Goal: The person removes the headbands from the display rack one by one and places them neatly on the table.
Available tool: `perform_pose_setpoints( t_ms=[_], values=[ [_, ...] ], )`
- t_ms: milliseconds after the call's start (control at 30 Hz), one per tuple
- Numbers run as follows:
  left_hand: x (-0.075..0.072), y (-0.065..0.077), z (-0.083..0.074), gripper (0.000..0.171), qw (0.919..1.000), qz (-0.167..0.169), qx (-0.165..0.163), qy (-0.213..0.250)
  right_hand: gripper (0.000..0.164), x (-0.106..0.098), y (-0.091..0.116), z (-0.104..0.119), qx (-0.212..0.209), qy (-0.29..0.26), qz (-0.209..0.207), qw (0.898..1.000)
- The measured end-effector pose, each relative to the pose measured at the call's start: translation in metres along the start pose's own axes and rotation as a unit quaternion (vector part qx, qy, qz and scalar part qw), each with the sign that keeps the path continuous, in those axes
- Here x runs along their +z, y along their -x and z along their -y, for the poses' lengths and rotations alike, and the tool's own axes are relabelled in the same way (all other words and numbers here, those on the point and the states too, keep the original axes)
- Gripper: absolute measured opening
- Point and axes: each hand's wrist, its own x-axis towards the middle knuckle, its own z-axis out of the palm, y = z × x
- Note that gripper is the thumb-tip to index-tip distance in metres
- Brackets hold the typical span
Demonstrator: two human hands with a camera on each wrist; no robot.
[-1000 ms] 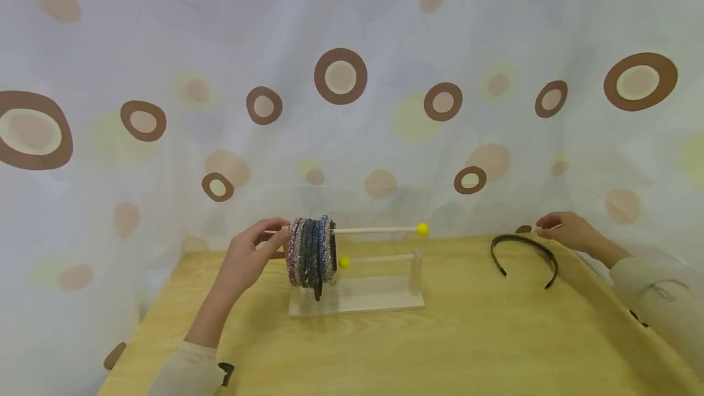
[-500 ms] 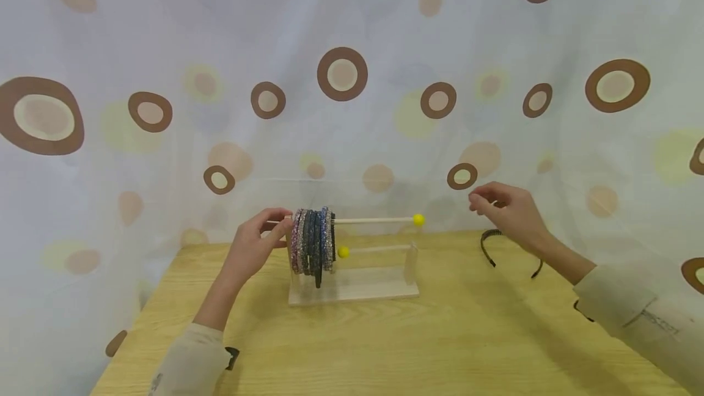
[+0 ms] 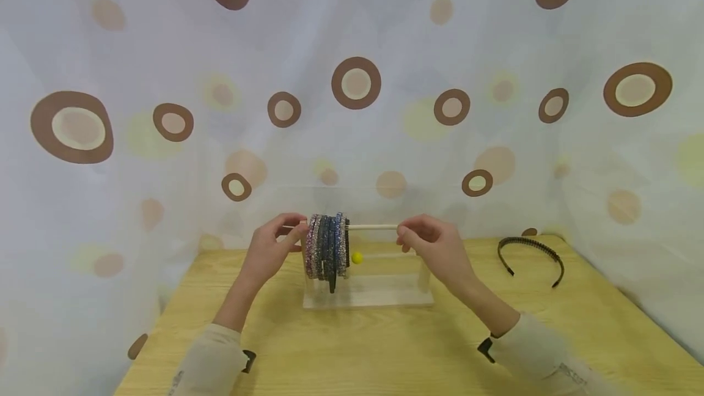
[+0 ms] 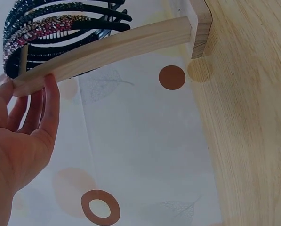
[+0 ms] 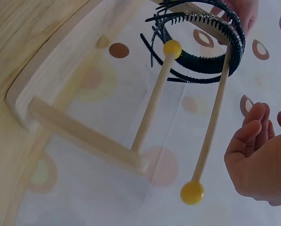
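Note:
A wooden headband stand (image 3: 368, 295) has two horizontal rods with yellow ball ends. Several glittery and dark headbands (image 3: 326, 248) hang on the upper rod (image 5: 210, 136), close to the left upright (image 4: 107, 47). My left hand (image 3: 269, 253) grips the top of that upright between thumb and fingers. My right hand (image 3: 442, 254) is at the free end of the upper rod and hides its yellow ball in the head view. In the right wrist view that ball (image 5: 192, 192) is visible, with the right hand beside it, apart, fingers loosely bent and holding nothing.
A black toothed headband (image 3: 530, 243) lies on the wooden table (image 3: 357, 353) at the back right. A patterned curtain (image 3: 385, 139) hangs behind and beside the table. The lower rod's yellow ball (image 3: 357, 258) points toward the headbands.
My right hand has moved left from beside the loose black headband to the upper rod's end. My left hand keeps its grip on the upright. The head view has shifted slightly.

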Motion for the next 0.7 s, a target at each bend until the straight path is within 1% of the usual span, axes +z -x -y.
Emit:
perform_pose_setpoints(
  t_ms=[100,233,300,367,433,500,600,700],
  values=[
    [0.001,0.0,0.001,0.035,1.0,-0.003,0.0,0.004,0.025,0.018,-0.003,-0.006,0.04,0.004,0.021,0.999],
    [0.001,-0.002,0.001,0.034,1.0,-0.001,0.001,0.002,0.028,0.036,-0.006,-0.015,0.092,-0.003,0.086,0.992],
    [0.002,-0.002,0.002,0.033,1.0,-0.001,0.002,0.002,0.031,0.042,-0.007,-0.018,0.108,-0.008,0.12,0.987],
    [0.002,-0.003,0.003,0.034,1.0,-0.002,0.004,-0.002,0.033,0.049,-0.007,-0.021,0.117,-0.015,0.142,0.983],
    [0.001,-0.004,0.004,0.035,1.0,-0.003,0.005,-0.006,0.035,0.056,-0.007,-0.022,0.118,-0.023,0.152,0.981],
    [0.001,-0.005,0.004,0.034,0.9999,-0.001,0.001,-0.016,0.038,0.063,-0.007,-0.022,0.123,-0.034,0.153,0.98],
    [0.0,-0.001,-0.009,0.032,0.9995,0.004,0.0,-0.03,0.041,0.075,-0.005,-0.02,0.126,-0.031,0.142,0.981],
    [0.002,0.005,-0.024,0.03,0.9995,0.003,-0.005,-0.032,0.038,0.084,-0.004,-0.02,0.118,-0.024,0.128,0.984]
  ],
)
